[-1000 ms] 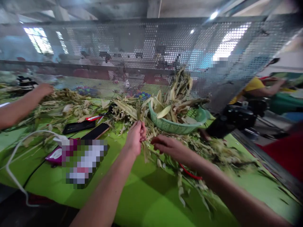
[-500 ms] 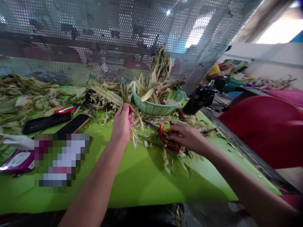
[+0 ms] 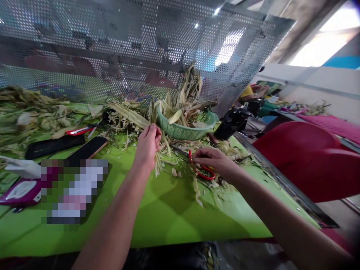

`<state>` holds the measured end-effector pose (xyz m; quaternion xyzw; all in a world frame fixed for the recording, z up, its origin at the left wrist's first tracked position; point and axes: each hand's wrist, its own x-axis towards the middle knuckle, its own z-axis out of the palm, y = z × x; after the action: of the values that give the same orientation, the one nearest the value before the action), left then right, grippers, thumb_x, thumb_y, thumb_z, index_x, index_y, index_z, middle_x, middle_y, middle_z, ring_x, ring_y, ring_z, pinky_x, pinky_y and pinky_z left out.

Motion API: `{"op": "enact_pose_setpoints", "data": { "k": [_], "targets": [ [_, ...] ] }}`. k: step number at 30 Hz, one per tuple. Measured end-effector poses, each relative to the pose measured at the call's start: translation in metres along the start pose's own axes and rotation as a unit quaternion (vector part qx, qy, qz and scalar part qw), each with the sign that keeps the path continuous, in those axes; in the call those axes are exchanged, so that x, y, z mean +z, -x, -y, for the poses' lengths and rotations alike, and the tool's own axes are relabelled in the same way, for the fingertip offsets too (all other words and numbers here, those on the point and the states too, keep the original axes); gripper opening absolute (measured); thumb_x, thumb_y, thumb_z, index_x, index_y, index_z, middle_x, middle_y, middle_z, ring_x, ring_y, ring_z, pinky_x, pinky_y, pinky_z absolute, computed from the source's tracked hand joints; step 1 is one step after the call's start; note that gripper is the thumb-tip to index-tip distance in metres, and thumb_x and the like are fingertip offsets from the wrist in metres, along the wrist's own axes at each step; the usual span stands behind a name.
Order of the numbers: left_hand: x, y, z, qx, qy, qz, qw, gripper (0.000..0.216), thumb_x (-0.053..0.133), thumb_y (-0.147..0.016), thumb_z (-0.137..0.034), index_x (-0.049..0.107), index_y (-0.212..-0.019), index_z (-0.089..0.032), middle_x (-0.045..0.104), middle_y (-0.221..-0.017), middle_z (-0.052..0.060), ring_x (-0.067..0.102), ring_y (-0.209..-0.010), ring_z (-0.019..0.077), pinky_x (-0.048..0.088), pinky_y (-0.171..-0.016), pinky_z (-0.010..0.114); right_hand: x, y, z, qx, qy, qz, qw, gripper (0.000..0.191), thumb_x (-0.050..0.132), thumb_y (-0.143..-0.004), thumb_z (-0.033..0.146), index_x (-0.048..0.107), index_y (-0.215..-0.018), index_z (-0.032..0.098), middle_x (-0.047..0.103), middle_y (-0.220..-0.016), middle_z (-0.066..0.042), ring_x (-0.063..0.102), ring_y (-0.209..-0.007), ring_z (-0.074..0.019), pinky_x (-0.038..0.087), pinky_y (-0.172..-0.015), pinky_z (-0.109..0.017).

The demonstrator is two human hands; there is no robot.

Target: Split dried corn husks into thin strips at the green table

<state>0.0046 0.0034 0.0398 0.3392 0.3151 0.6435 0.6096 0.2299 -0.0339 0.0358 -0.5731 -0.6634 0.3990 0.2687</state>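
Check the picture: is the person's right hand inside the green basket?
No, the right hand rests on the red-handled scissors on the green table, in front of the green basket, which holds dried leaves.

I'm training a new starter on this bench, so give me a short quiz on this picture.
1. True or false: the left hand pinches a bundle of dried husk strips.
2. Which tool does the right hand touch on the table? A) red-handled scissors B) a knife C) a hammer
3. Fill in: the green basket is filled with ___.

Key: 1 true; 2 A; 3 dried husks.
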Motion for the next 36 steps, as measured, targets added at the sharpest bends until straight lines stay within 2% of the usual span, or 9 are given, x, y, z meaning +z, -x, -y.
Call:
{"op": "enact_pose_setpoints", "data": {
  "k": [5, 10, 17, 22, 28, 33, 36],
  "targets": [
    [0.001, 0.002, -0.001, -0.024, -0.023, 0.038, 0.999, 0.030, 0.056, -0.089, -0.036, 0.051, -0.067, -0.016, 0.040, -0.051, -0.005, 0.027, -0.039, 0.0029, 0.019, -0.038, 0.014, -0.009, 0.004, 0.021, 0.031, -0.130, -0.004, 0.991, 0.028, 0.074, -0.071, 0.040, 0.059, -0.081, 0.018, 0.063, -0.070, -0.001, 0.045, -0.050, -0.0083, 0.032, -0.048, -0.024],
    [0.001, 0.002, 0.006, -0.045, -0.051, 0.081, 0.994, 0.028, 0.055, -0.088, -0.035, 0.055, -0.068, -0.015, 0.051, -0.056, -0.001, 0.034, -0.041, 0.0037, 0.020, -0.039, 0.015, -0.015, 0.006, 0.046, 0.001, -0.131, -0.037, 0.991, 0.027, 0.077, -0.068, 0.036, 0.060, -0.080, 0.018, 0.058, -0.066, 0.002, 0.041, -0.050, -0.0073, 0.027, -0.045, -0.024],
    [0.003, 0.007, 0.005, -0.068, -0.016, 0.173, 0.982, 0.027, 0.059, -0.085, -0.037, 0.058, -0.069, -0.014, 0.061, -0.065, 0.002, 0.027, -0.042, 0.0030, 0.020, -0.041, 0.017, -0.017, 0.004, 0.073, -0.051, -0.101, -0.061, 0.992, 0.027, 0.075, -0.070, 0.041, 0.060, -0.069, 0.018, 0.045, -0.060, 0.004, 0.034, -0.052, -0.0084, 0.023, -0.049, -0.027],
    [0.005, 0.011, 0.004, -0.093, -0.007, 0.224, 0.970, 0.028, 0.058, -0.085, -0.040, 0.061, -0.074, -0.015, 0.050, -0.057, -0.003, 0.020, -0.041, 0.0032, 0.017, -0.041, 0.018, -0.012, -0.002, 0.074, -0.055, -0.109, -0.052, 0.991, 0.027, 0.076, -0.070, 0.039, 0.063, -0.073, 0.017, 0.048, -0.060, 0.004, 0.036, -0.052, -0.0080, 0.025, -0.050, -0.026],
    [0.009, 0.014, 0.006, -0.085, -0.033, 0.205, 0.974, 0.028, 0.054, -0.087, -0.037, 0.059, -0.070, -0.015, 0.053, -0.062, -0.001, 0.024, -0.040, 0.0030, 0.022, -0.042, 0.019, -0.008, -0.004, 0.075, -0.032, -0.178, -0.022, 0.983, 0.027, 0.076, -0.072, 0.036, 0.059, -0.078, 0.017, 0.067, -0.080, -0.002, 0.051, -0.051, -0.0072, 0.039, -0.052, -0.024],
    [0.010, 0.014, 0.017, -0.112, -0.020, 0.231, 0.966, 0.032, 0.056, -0.085, -0.046, 0.058, -0.073, -0.016, 0.034, -0.048, -0.007, 0.022, -0.041, 0.0053, 0.023, -0.043, 0.019, -0.004, -0.003, 0.078, -0.031, -0.223, -0.016, 0.974, 0.027, 0.076, -0.072, 0.034, 0.056, -0.077, 0.016, 0.071, -0.080, -0.005, 0.060, -0.055, -0.0100, 0.047, -0.056, -0.024],
    [0.009, 0.012, 0.021, -0.129, -0.012, 0.234, 0.964, 0.033, 0.057, -0.084, -0.047, 0.057, -0.074, -0.016, 0.038, -0.051, -0.006, 0.023, -0.042, 0.0047, 0.022, -0.043, 0.019, -0.005, -0.005, 0.077, -0.034, -0.265, -0.008, 0.964, 0.027, 0.077, -0.072, 0.033, 0.056, -0.076, 0.017, 0.071, -0.080, -0.005, 0.064, -0.059, -0.0111, 0.049, -0.058, -0.023]
  ]
}}
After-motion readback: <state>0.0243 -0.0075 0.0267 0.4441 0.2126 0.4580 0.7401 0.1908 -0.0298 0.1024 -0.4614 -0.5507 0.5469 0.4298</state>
